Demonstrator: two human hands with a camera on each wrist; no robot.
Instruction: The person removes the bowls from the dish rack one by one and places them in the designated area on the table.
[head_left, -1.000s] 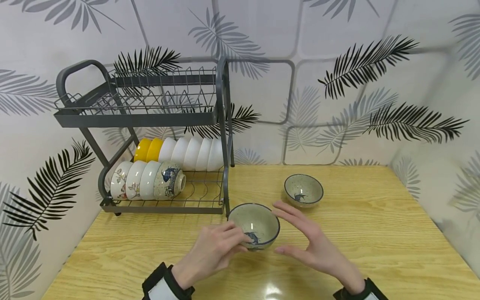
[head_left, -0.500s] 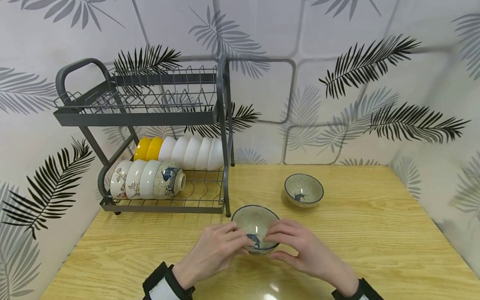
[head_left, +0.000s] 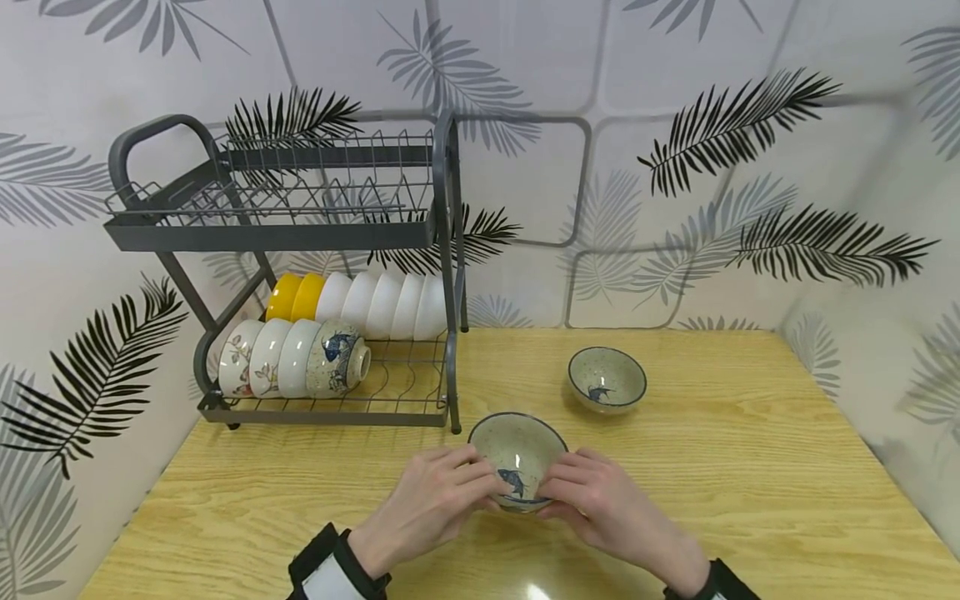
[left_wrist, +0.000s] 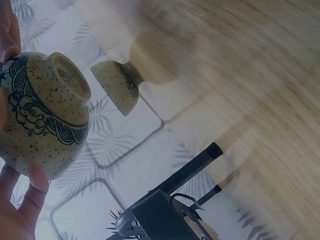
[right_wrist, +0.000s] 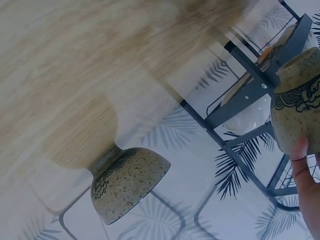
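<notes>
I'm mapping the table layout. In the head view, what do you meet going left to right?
Dish rack → left hand → held speckled bowl → right hand → second speckled bowl.

The hands are hiding the near side of the bowl in the head view, the right wrist frame is cropping it, and the bench is blurring in both wrist views.
</notes>
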